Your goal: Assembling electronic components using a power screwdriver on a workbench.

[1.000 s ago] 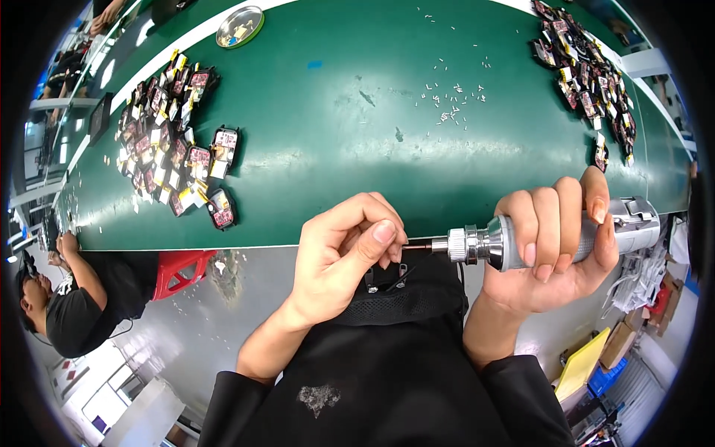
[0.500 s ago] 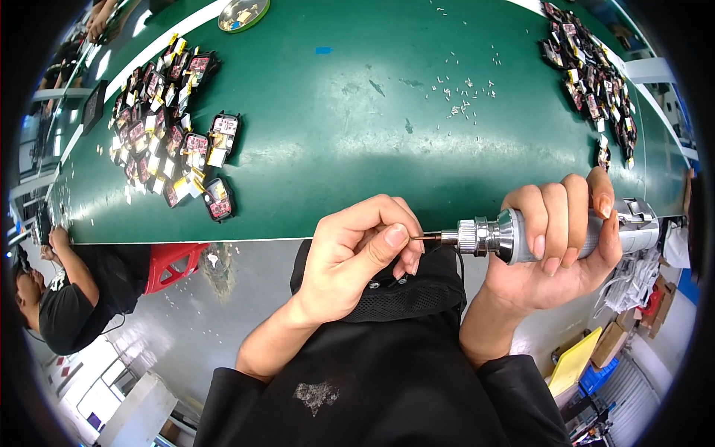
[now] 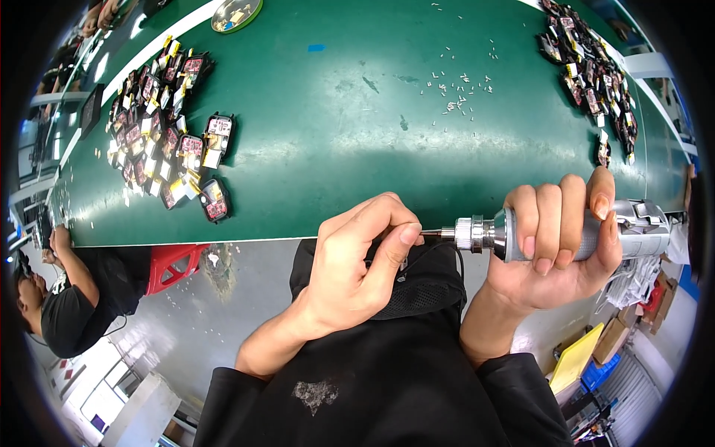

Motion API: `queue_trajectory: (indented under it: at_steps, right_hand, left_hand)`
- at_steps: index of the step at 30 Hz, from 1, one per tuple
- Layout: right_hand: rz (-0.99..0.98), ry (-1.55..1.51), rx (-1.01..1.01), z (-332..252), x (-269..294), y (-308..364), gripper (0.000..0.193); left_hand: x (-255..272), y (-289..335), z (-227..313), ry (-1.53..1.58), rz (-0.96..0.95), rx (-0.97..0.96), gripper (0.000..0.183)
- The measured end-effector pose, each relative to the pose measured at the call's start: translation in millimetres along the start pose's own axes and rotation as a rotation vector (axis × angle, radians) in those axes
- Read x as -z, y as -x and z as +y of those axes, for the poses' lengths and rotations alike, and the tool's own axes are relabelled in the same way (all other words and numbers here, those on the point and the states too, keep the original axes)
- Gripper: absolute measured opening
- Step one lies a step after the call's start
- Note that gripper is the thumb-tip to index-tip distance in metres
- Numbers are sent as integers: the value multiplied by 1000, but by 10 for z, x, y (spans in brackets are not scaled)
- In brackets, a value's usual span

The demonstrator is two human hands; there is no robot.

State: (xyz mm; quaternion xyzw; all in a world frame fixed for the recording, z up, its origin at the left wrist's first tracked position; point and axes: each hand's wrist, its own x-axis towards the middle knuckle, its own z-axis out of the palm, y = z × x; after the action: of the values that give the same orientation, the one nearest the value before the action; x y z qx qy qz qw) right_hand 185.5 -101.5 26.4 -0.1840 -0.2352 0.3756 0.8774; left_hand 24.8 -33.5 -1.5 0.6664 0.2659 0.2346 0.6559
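In my right hand [image 3: 547,268] lies a grey electric screwdriver [image 3: 644,229], held level with its silver collar facing left. The fingers wrap over its body from above. My left hand [image 3: 350,272] is closed in a pinch at the front end of the thin screwdriver bit [image 3: 433,233]. Its thumb and forefinger cover the tip, so I cannot see whether a small part sits there too. Both hands are in front of my body, at the near edge of the green table [image 3: 320,179].
Many small black device housings with circuit boards [image 3: 149,134] are heaped on the left, with another heap [image 3: 592,82] at the far right. Small screws [image 3: 458,97] lie scattered at the back. A round dish [image 3: 237,13] stands far left. A person [image 3: 71,298] sits beside a red stool [image 3: 175,267].
My left fingers have moved slightly closer to the screwdriver's collar, so less of the bit shows. The screwdriver has shifted a little to the right, and the view has moved slightly.
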Motion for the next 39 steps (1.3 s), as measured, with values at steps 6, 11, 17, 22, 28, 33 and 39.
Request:
queue_trajectory:
  at_steps: [6,11,17,22,28,33,39]
  right_hand:
    - [24,-85,14,27,54,-88,10]
    - [236,-56,36,99,117,-76,11]
    - [378,-100,-44,330,169,74,10]
    - [298,-91,-72,393,180,48,10]
    - [267,-143,-196,334,94,-6,12]
    - [312,-163,-202,304,11,20,11]
    - [295,-189,-224,237,38,90,11]
  left_hand:
    - [119,-138,85,-172,39,-132,27]
    - [891,-344,408,-554,392,-218,14]
    - [2744,-1469,695,-1129,706,-144,24]
    - [3765,-2402,277,-1361,727,284,49]
    - [3966,-2984,20,-1524,749,358,48]
    - [4133,-2840,47,-1591,650,205,31]
    - [2426,-1961,542,-1174,292,-491,35]
